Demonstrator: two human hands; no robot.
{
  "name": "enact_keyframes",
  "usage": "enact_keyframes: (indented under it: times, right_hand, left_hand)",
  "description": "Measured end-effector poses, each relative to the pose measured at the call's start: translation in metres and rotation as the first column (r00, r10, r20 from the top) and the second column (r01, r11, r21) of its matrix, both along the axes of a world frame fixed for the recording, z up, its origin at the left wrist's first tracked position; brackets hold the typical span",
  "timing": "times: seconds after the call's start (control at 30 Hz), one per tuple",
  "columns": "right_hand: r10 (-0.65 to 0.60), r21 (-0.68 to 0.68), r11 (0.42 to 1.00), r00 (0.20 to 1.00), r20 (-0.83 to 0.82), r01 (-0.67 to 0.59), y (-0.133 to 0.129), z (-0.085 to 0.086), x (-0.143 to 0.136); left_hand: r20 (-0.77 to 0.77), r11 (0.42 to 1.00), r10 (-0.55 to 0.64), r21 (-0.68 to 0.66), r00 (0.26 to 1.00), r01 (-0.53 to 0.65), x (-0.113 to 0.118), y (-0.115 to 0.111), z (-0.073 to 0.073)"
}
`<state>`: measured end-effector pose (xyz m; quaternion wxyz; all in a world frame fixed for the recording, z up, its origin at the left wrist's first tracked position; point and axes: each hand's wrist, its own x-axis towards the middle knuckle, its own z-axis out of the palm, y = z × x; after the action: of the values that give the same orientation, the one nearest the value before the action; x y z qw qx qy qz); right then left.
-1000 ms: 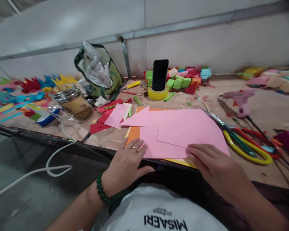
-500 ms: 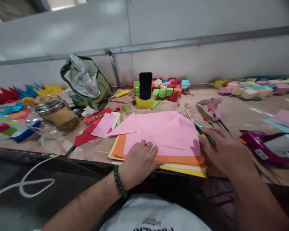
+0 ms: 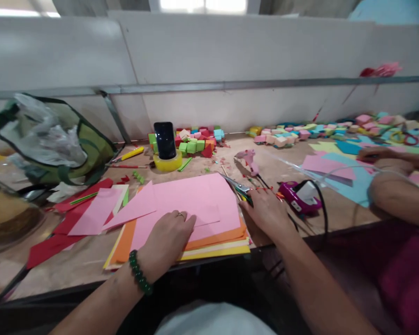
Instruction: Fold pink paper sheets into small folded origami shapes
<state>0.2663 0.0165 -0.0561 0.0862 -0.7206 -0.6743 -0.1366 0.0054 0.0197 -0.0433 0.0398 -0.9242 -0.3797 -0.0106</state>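
Observation:
My left hand (image 3: 169,237) rests flat, fingers spread, on pink paper (image 3: 192,195). The pink sheets lie on top of a stack of orange and yellow paper (image 3: 219,246) at the table's front edge. Right of the stack, my right hand (image 3: 265,211) is closed over the green handles of a pair of scissors (image 3: 237,185). The blades point away and to the left, low over the table. The undersides of the right fingers are hidden. Cut pink pieces (image 3: 96,211) and red paper scraps (image 3: 52,246) lie left of the stack.
Beyond the stack stand a phone (image 3: 165,141) on a tape roll (image 3: 168,161) and several paper cubes (image 3: 192,145). A pink glue gun (image 3: 248,160) and purple box (image 3: 296,197) lie to the right. A bag (image 3: 91,151) stands left. Another person's arm (image 3: 401,190) is at far right.
The view has turned right, bringing another person's arm into sight. My right hand has closed over the scissors' handles. My left hand stays on the pink paper.

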Motion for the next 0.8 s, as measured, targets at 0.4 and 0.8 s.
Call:
enact_keyframes:
  times: [0.4, 0.8]
  right_hand:
    - [0.024, 0.115, 0.993, 0.984, -0.177, -0.003, -0.017, 0.007, 0.002]
    - [0.29, 0.096, 0.957, 0.896, -0.336, -0.274, -0.066, 0.002, 0.013]
  left_hand:
    - [-0.116, 0.999, -0.046, -0.027, 0.992, 0.043, 0.01, 0.003, 0.019]
    - [-0.153, 0.988, -0.149, -0.061, 0.977, 0.141, 0.018, -0.008, 0.023]
